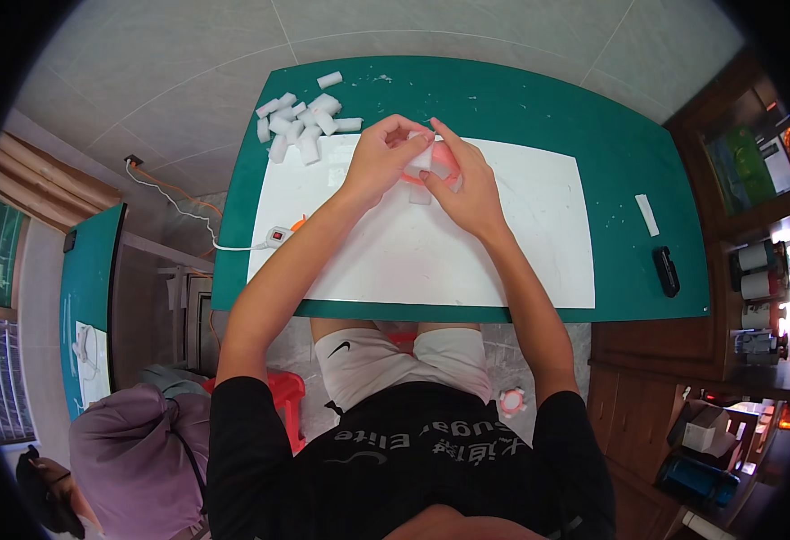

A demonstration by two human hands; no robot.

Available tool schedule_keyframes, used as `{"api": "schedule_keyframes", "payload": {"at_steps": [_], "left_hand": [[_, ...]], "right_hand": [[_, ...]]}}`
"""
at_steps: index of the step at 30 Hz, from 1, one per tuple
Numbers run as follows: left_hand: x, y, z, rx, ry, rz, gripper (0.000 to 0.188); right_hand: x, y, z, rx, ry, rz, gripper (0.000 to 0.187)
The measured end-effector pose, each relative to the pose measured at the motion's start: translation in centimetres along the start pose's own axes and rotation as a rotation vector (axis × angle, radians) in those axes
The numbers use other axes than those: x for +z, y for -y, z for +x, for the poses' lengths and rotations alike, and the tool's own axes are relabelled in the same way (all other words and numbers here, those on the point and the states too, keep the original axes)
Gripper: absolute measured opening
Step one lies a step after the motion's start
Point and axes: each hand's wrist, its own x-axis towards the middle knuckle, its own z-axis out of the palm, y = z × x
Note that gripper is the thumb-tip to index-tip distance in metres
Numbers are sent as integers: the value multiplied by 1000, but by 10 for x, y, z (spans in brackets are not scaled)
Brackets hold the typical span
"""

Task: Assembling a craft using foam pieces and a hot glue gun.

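Near the middle of the white sheet (395,265), both my hands close round a pink round piece (444,160) with white foam blocks about it. My left hand (381,162) pinches a white foam block (421,158) against the pink piece's left side. On the other side my right hand (470,187) grips the pink piece, its thumb and fingers curled round the edge. Just below them another foam block (420,194) shows, partly hidden by the pink piece. My fingers cover much of where the blocks meet the pink piece.
Loose white foam blocks (309,120) lie heaped at the table's far left. A white power strip (278,236) with a cord sits left of my left forearm. On the right are a white strip (647,215) and a black object (666,272). Another pink-and-white ring (511,402) is below the table.
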Motion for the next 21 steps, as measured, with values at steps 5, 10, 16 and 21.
{"api": "schedule_keyframes", "payload": {"at_steps": [5,10,16,21], "left_hand": [[-2,-4,-1,-55,32,-14,16],[-2,-6,3,-100,49,-15,16],[-2,-4,4,-110,45,-18,15],[-4,-4,6,-110,45,-15,15]], "right_hand": [[0,1,0,24,10,12,70],[-1,4,3,-11,-10,-19,71],[4,-5,4,-61,-70,12,63],[2,-7,4,-13,-25,-18,62]]}}
